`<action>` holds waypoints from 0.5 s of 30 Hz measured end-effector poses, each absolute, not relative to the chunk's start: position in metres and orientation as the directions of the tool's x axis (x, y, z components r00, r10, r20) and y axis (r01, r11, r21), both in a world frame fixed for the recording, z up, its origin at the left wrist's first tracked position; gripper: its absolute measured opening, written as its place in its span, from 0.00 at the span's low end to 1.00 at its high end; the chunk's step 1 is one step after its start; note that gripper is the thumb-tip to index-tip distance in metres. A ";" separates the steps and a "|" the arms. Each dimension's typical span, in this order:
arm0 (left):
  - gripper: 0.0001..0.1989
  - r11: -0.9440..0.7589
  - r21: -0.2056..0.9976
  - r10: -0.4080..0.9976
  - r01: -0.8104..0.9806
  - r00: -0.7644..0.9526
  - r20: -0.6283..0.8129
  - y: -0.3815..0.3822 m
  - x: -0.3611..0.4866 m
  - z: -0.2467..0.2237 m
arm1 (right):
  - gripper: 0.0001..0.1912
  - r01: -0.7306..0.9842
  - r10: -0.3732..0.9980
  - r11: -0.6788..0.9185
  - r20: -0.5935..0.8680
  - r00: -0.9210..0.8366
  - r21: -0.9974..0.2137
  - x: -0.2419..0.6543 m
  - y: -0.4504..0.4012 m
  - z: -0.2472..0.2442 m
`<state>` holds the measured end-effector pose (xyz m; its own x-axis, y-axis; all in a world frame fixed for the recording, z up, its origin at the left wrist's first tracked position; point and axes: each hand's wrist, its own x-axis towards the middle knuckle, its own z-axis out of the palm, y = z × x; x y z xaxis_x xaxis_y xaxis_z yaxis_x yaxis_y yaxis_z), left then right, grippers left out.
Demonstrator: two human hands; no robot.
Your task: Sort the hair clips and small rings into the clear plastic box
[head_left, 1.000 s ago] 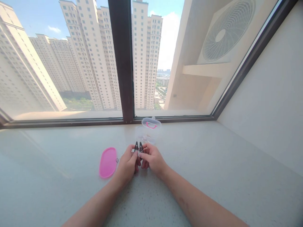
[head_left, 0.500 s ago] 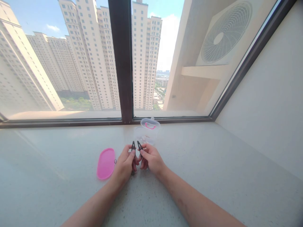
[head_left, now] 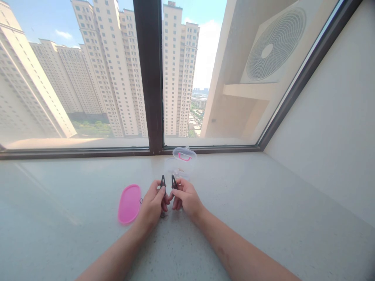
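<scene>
Clips, two of them, black and narrow, stand in your hands above the pale sill (head_left: 263, 218), pointing up towards its far edge. Your left hand (head_left: 154, 199) is closed on the left clip (head_left: 163, 181), thumb pressed against fingers on its lower end; your right hand (head_left: 187, 197) pinches the right clip (head_left: 173, 181) in the same way. The two clips stand just beside each other with a narrow gap between, and do not touch. Whether either clip's own jaws are spread or pressed together you cannot tell from here.

Both should be light and rather stiff, with some spring; their dark surface could be smooth enough to slide between dry fingertips. Whether they are plastic or metal is too small to tell. The lower ends are the sensible place to hold them, thumb on one face and fingers on the other, so the slim tips stay free and are not bent sideways.

Beyond your hands, near the sill's far edge, sits a clear box (head_left: 170, 166) with small bits in it, too faint to name; a clear lid (head_left: 189, 153) with a pink handle (head_left: 184, 158) stands raised behind it, before the window frame (head_left: 149, 78). A pink oval dish (head_left: 129, 204) lies left of your left hand, a small ring (head_left: 141, 201) at its right edge. Under that hand a small dark thing (head_left: 163, 215) shows, hard to make out.
</scene>
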<state>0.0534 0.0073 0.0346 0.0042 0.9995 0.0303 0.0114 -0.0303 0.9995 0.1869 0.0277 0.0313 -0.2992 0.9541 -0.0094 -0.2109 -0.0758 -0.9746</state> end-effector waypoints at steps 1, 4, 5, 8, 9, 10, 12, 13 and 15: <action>0.11 -0.033 0.999 0.999 0.015 0.007 0.033 0.007 0.053 0.034 | 0.10 -0.207 0.956 -0.074 -0.010 -0.292 -0.976 0.187 0.028 0.031; 0.11 -0.035 0.999 0.999 0.020 0.018 0.035 0.007 0.052 0.034 | 0.10 -0.202 0.963 -0.066 -0.009 -0.271 -0.977 0.186 0.027 0.031; 0.11 -0.036 0.999 0.999 0.024 0.023 0.035 0.007 0.052 0.033 | 0.10 -0.201 0.964 -0.062 -0.007 -0.264 -0.978 0.185 0.027 0.031; 0.11 -0.037 0.998 0.999 0.048 0.030 0.036 0.007 0.051 0.031 | 0.10 -0.191 0.966 -0.054 -0.002 -0.260 -0.980 0.184 0.027 0.030; 0.11 -0.037 0.998 0.999 0.059 0.031 0.035 0.008 0.050 0.031 | 0.10 -0.185 0.965 -0.051 -0.001 -0.262 -0.981 0.184 0.027 0.031; 0.10 -0.038 0.997 0.999 0.071 0.033 0.035 0.008 0.050 0.030 | 0.10 -0.179 0.964 -0.049 0.001 -0.265 -0.983 0.184 0.027 0.031; 0.10 -0.040 0.995 0.999 0.097 0.037 0.036 0.008 0.050 0.031 | 0.11 -0.170 0.963 -0.043 0.005 -0.270 -0.984 0.184 0.027 0.031; 0.10 -0.041 0.993 0.999 0.109 0.037 0.037 0.008 0.050 0.031 | 0.11 -0.167 0.963 -0.038 0.008 -0.270 -0.985 0.184 0.027 0.031; 0.10 -0.041 0.991 0.999 0.129 0.035 0.037 0.007 0.050 0.032 | 0.11 -0.162 0.963 -0.029 0.016 -0.268 -0.986 0.184 0.026 0.031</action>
<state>0.0503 0.0075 0.0322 0.0351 0.9987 0.0372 0.1289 -0.0414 0.9908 0.1835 0.0264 0.0310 -0.2677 0.9634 0.0160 -0.1622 -0.0287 -0.9863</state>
